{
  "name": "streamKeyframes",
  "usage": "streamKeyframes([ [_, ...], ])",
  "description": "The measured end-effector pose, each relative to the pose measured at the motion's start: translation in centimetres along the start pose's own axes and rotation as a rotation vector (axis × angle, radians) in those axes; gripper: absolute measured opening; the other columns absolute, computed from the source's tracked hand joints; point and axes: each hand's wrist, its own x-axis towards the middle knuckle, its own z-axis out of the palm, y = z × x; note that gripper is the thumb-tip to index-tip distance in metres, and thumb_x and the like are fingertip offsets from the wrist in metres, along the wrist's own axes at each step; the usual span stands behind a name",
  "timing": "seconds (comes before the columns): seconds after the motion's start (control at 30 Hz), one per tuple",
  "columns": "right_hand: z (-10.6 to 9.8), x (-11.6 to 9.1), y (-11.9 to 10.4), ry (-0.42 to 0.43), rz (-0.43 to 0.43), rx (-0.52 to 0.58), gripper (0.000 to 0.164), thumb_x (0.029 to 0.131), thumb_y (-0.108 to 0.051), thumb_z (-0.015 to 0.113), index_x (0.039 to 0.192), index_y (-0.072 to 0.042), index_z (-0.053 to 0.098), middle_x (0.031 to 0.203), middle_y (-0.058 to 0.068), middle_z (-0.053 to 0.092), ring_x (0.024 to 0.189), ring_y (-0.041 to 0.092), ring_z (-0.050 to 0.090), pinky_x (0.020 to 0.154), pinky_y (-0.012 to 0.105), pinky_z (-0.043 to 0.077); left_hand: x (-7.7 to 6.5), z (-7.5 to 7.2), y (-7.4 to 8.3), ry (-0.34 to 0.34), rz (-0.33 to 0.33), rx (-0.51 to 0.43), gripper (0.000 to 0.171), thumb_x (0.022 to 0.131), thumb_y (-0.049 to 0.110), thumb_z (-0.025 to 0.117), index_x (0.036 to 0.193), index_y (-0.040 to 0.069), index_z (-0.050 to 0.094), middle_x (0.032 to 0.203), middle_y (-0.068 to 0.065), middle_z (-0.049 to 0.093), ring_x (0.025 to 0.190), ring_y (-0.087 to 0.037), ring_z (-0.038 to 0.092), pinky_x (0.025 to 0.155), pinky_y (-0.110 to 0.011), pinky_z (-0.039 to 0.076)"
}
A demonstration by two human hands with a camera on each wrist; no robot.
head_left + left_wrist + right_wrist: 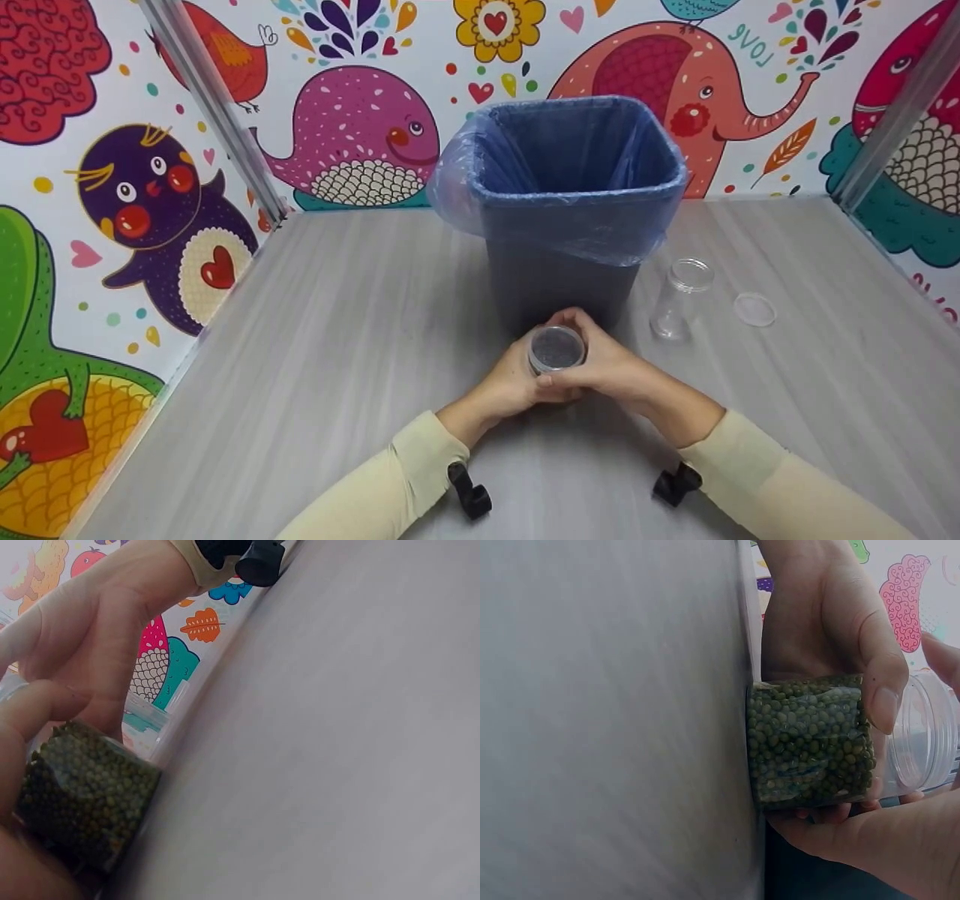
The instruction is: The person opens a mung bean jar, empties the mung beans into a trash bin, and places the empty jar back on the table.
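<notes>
Both hands hold one clear plastic jar [556, 347] upright on the table in front of the bin. Small green beans that look like mung beans [810, 742] fill its lower part. My left hand [510, 379] grips the jar's body from the left, its thumb along the side in the right wrist view. From the right, my right hand [611, 364] curls thumb and fingers round the clear ridged top end [924, 736]. Whether a lid sits on that end I cannot tell. The left wrist view shows the bean-filled bottom [90, 795] between the hands.
A grey bin [562, 277] with a blue liner stands just behind the hands. To its right stand an open clear jar [675, 304] and, lying flat, a clear round lid [755, 309]. Patterned walls [360, 127] border the grey table [337, 300] at the back and sides.
</notes>
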Motion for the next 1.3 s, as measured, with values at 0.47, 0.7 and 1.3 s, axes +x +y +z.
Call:
streamKeyframes([
  [0.47,0.0,-0.18,-0.19,0.003,0.017,-0.025,0.078,0.076,-0.014,0.095,0.136,-0.004,0.045,0.135,0.014,0.054,0.126,0.027,0.052,0.106,0.035,0.042,-0.06,-0.02,-0.04,0.001,-0.033,0.022,0.096,0.074,0.003,0.091,0.158,0.002,0.045,0.141,-0.006,0.061,0.124,-0.015,0.057,0.112,-0.033,0.044],
  [0.7,-0.13,-0.05,-0.07,-0.024,0.004,0.0,0.077,0.078,-0.014,0.095,0.137,-0.003,0.047,0.136,0.015,0.057,0.126,0.027,0.053,0.105,0.034,0.044,0.07,0.01,0.14,-0.004,-0.013,0.026,0.097,0.074,0.003,0.092,0.158,0.005,0.045,0.141,-0.005,0.062,0.123,-0.014,0.058,0.111,-0.032,0.045],
  [1.3,-0.04,0.07,-0.18,-0.054,-0.035,-0.037,0.073,0.077,-0.016,0.095,0.14,-0.01,0.059,0.14,0.01,0.061,0.127,0.027,0.055,0.109,0.04,0.04,-0.2,-0.01,0.11,-0.009,-0.024,0.065,0.079,0.076,0.006,0.092,0.148,0.008,0.057,0.135,-0.001,0.066,0.12,-0.012,0.061,0.11,-0.032,0.045],
])
